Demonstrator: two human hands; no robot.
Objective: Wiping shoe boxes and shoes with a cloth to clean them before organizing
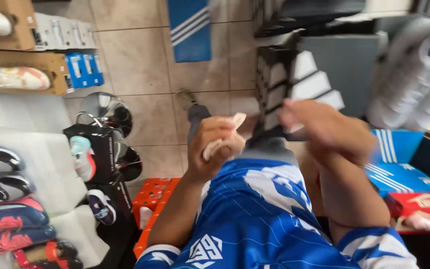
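Note:
My left hand [216, 147] is closed around a small pale crumpled piece of paper or cloth [226, 133], held up in front of my blue and white jersey [255, 209]. My right hand [327, 128] is blurred by motion, its fingers curled at the lower edge of a black shoe box with white stripes [294, 74]. Whether it grips the box is unclear. The two hands are about a hand's width apart. My leg and a shoe [185, 98] show below on the tiled floor [135, 60].
Sports shoes [6, 214] line a white shelf on the left, with cardboard boxes [26, 65] above them. An orange crate [153, 197] stands by my left arm. Blue striped boxes [404, 169] and a red box [421, 204] lie on the right, under blurred white shoes [414, 74].

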